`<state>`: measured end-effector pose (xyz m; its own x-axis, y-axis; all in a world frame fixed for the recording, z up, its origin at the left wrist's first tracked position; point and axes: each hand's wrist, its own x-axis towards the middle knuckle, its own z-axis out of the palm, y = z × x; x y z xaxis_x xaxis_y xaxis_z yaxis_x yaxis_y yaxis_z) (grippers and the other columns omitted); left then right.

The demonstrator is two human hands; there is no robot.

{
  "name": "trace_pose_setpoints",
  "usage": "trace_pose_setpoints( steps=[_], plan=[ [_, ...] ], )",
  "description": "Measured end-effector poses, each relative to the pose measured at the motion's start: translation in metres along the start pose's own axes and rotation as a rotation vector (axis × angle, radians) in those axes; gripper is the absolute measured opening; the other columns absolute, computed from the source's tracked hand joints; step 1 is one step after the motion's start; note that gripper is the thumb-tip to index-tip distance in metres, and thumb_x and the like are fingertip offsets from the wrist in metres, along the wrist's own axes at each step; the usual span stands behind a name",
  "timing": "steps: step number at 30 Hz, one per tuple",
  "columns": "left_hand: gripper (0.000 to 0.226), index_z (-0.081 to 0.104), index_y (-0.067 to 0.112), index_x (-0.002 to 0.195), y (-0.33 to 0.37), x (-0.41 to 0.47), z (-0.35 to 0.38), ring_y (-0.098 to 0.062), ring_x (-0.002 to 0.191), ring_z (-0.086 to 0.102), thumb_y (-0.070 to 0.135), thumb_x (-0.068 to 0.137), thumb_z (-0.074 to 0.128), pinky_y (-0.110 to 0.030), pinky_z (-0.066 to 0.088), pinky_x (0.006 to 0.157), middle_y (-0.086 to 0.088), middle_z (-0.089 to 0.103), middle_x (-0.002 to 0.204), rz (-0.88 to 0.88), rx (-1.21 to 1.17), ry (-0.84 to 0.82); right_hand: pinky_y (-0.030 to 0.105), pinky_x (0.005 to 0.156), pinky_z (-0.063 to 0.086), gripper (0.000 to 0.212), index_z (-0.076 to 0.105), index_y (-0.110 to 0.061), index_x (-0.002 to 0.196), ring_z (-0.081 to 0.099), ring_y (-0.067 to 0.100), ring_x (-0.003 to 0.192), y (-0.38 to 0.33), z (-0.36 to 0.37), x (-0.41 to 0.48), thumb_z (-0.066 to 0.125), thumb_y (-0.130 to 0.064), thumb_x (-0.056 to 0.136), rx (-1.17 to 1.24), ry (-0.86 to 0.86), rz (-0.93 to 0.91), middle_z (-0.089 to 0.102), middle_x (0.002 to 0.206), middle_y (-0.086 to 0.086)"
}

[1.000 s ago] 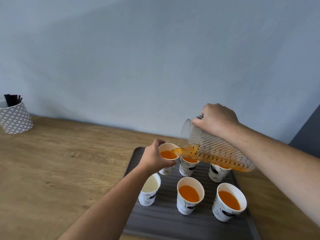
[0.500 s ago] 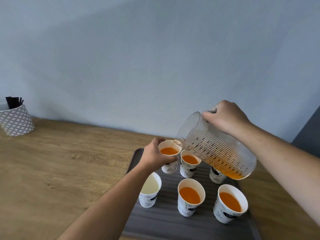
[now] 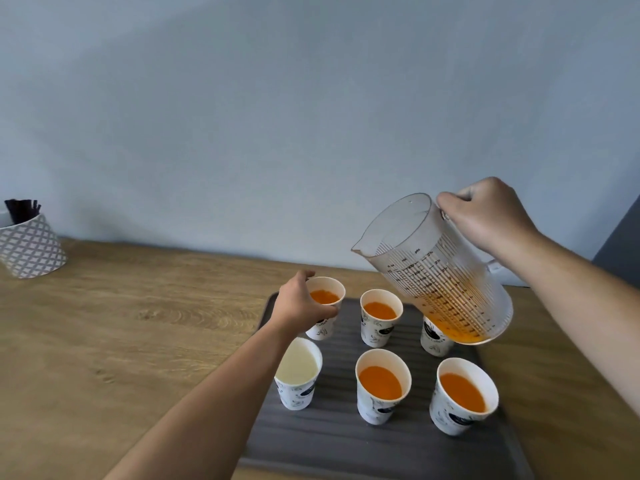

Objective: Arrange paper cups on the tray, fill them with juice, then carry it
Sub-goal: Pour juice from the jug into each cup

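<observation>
We count six paper cups on the dark grey tray [image 3: 332, 441], set in two rows of three in the lower middle of the frame. Four show orange juice plainly: the back-left cup [image 3: 325, 311], the back-middle cup [image 3: 380, 317], the front-middle cup [image 3: 382, 386] and the front-right cup [image 3: 462, 396]. The front-left cup [image 3: 299, 375] is empty, its pale inside showing. There is one clear measuring jug [image 3: 436, 271] with a little juice pooled in its lower corner, and one patterned pot [image 3: 29, 245] with dark sticks at the left edge.

The back-right cup [image 3: 433, 337] is mostly hidden behind the jug, so we cannot tell what it contains (only its printed side shows). The tray's near corners run out of the bottom of the frame, and the printing on the cups is too blurred to read.

Our left hand [image 3: 299, 303] curls round the near side of the back-left cup, fingers bent and touching its wall below the rim. Our right hand [image 3: 485, 216], closed in a fist on the jug's handle at the upper right, holds it tilted above the tray, spout pointing left
</observation>
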<state>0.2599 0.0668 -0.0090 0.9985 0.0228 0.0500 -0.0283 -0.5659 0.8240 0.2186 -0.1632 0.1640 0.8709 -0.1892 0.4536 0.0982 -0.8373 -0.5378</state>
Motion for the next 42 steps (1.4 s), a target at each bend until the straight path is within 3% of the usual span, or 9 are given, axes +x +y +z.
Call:
trace_pose_setpoints(
  steps=[5,10,19,23,27,29,35,42],
  plan=[
    [0.093,0.039,0.017,0.138,-0.015,0.011,0.004,-0.022,0.118,0.051,0.029,0.059,0.087,-0.029,0.045,0.091,-0.005,0.053,0.133,-0.047,0.105,-0.034,0.03,0.053,0.022,0.046,0.025,-0.018,0.042,0.019,0.018,0.044,0.008,0.005,-0.006,0.054,-0.022,0.076,-0.003,-0.029,0.017,0.015,0.034,-0.006],
    [0.093,0.039,0.017,0.138,-0.022,0.018,0.008,-0.021,0.117,0.051,0.026,0.059,0.088,-0.022,0.039,0.081,-0.006,0.053,0.132,-0.054,0.118,-0.058,0.03,0.054,0.024,0.043,0.025,-0.018,0.045,0.021,0.02,0.048,0.013,0.008,-0.007,0.054,-0.023,0.077,-0.021,-0.026,0.016,0.017,0.044,-0.001],
    [0.105,0.033,0.021,0.141,-0.024,0.013,-0.007,-0.021,0.126,0.047,0.039,0.055,0.089,-0.04,0.039,0.106,-0.005,0.046,0.14,-0.026,0.124,-0.08,0.03,0.055,0.022,0.043,0.024,-0.018,0.046,0.02,0.02,0.05,0.007,0.006,-0.012,0.055,-0.022,0.076,-0.045,-0.052,-0.064,0.017,0.046,0.0],
    [0.092,0.041,0.022,0.138,-0.031,-0.01,-0.027,-0.014,0.129,0.044,0.042,0.06,0.086,-0.029,0.036,0.104,0.001,0.048,0.141,0.051,-0.017,0.018,0.029,0.053,0.022,0.046,0.022,-0.017,0.044,0.021,0.019,0.048,-0.006,0.006,-0.02,0.055,-0.023,0.075,-0.072,-0.092,-0.119,0.015,0.043,-0.003],
    [0.114,0.044,0.026,0.136,-0.044,-0.046,-0.041,-0.008,0.126,0.046,0.075,0.039,0.077,-0.032,0.038,0.106,0.006,0.051,0.137,0.041,-0.132,-0.021,0.03,0.052,0.025,0.043,0.025,-0.016,0.043,0.026,0.02,0.047,-0.018,0.013,-0.029,0.056,-0.025,0.072,-0.107,-0.165,-0.165,0.023,0.043,-0.001],
    [0.124,0.044,0.024,0.136,-0.051,-0.061,-0.041,-0.007,0.125,0.047,0.081,0.03,0.074,-0.034,0.039,0.108,0.005,0.052,0.135,0.038,-0.151,-0.063,0.03,0.052,0.026,0.044,0.027,-0.015,0.042,0.027,0.019,0.046,-0.023,0.019,-0.034,0.057,-0.026,0.072,-0.123,-0.219,-0.204,0.024,0.042,-0.001],
    [0.132,0.036,0.024,0.14,-0.066,-0.091,-0.026,-0.006,0.121,0.051,0.062,0.025,0.088,-0.027,0.041,0.104,0.007,0.051,0.133,0.013,-0.158,-0.173,0.029,0.05,0.021,0.047,0.026,-0.014,0.042,0.023,0.019,0.047,-0.037,0.036,-0.049,0.057,-0.025,0.074,-0.178,-0.301,-0.29,0.021,0.042,-0.002],
    [0.081,0.053,0.027,0.116,-0.07,-0.1,-0.016,-0.004,0.095,0.06,0.025,0.045,0.092,-0.011,0.047,0.076,0.013,0.063,0.103,0.017,-0.163,-0.07,0.029,0.05,0.023,0.045,0.03,-0.014,0.042,0.026,0.02,0.049,-0.048,0.049,-0.058,0.057,-0.027,0.076,-0.245,-0.335,-0.358,0.026,0.043,-0.001]
  ],
)
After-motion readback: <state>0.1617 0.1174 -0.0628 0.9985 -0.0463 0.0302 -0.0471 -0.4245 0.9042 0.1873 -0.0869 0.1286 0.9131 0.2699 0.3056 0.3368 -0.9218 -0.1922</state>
